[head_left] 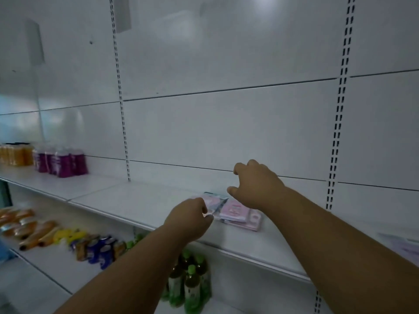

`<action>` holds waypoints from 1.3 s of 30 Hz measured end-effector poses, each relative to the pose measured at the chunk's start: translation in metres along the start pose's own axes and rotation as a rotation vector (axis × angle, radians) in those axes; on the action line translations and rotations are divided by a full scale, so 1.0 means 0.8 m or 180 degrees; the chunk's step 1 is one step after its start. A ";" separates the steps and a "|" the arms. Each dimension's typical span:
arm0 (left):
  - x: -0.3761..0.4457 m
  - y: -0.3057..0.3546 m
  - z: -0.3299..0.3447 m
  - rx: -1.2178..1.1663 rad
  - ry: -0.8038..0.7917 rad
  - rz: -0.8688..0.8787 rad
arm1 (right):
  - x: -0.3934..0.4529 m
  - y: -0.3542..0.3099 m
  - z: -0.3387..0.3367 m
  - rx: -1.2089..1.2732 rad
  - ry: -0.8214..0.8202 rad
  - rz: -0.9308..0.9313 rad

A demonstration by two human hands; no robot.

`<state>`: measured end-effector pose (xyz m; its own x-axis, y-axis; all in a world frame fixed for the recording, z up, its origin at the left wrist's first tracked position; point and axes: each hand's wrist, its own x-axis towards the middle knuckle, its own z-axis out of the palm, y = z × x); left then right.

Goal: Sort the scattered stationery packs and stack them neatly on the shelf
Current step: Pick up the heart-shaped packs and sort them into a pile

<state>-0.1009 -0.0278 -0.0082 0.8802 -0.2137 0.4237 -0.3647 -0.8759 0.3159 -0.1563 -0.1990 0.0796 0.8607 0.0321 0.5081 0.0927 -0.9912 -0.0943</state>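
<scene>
A small stack of pink and white stationery packs [238,214] in clear wrapping lies on the white shelf [136,200], near its front edge. My left hand [192,217] pinches the left end of the packs, its fingers closed on the wrapping. My right hand [254,184] hovers just above the stack's far side with fingers curled and apart, holding nothing. Another pale pack [403,244] lies on the same shelf at the far right, partly cut off by the frame edge.
Purple bottles [61,163] and orange bottles [15,155] stand at the shelf's far left. On the lower shelf lie orange packets [27,230], blue cans [99,248] and green-capped bottles [188,282]. Slotted uprights [337,132] run up the white back panel.
</scene>
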 end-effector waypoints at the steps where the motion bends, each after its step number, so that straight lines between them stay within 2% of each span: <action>1: 0.012 -0.007 0.003 0.0002 -0.0007 0.0004 | 0.011 -0.006 0.005 -0.0040 0.0013 -0.0004; 7: 0.083 -0.040 0.042 0.0441 0.0002 -0.0321 | 0.072 -0.009 0.045 -0.0216 -0.0005 -0.0027; 10: 0.115 -0.049 0.060 0.0704 -0.0252 -0.0617 | 0.100 -0.003 0.062 -0.0272 -0.0023 -0.0018; 13: 0.142 -0.050 0.069 0.0710 -0.0520 -0.0765 | 0.121 0.001 0.077 -0.0285 -0.0032 0.0043; 18: 0.168 -0.053 0.065 0.0427 -0.0551 -0.0834 | 0.139 -0.002 0.097 -0.0302 -0.0139 0.0231; 21: 0.179 -0.058 0.047 -0.0096 -0.0601 -0.0918 | 0.136 -0.005 0.102 -0.0295 -0.0154 0.0420; 24: 0.184 -0.071 0.030 -0.0925 -0.0527 -0.0777 | 0.128 -0.013 0.114 -0.0251 -0.0294 0.0670; 28: 0.168 -0.088 0.016 -0.2581 0.0042 -0.0661 | 0.114 -0.019 0.127 -0.0281 -0.0336 0.1020; 31: 0.156 -0.100 0.000 -0.3604 -0.0022 -0.0583 | 0.102 -0.023 0.141 -0.0359 -0.0510 0.1281; 35: 0.137 -0.113 -0.028 -0.4209 -0.0180 -0.0222 | 0.087 -0.025 0.155 -0.0692 -0.0970 0.1723; 39: 0.123 -0.121 -0.045 -0.4421 -0.0357 0.0050 | 0.086 -0.027 0.153 -0.0513 -0.1246 0.2035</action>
<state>0.0097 0.0514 0.0336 0.8685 -0.3103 0.3865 -0.3161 0.2540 0.9141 -0.0373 -0.1595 0.0117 0.8396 -0.5405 0.0535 -0.5312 -0.8377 -0.1267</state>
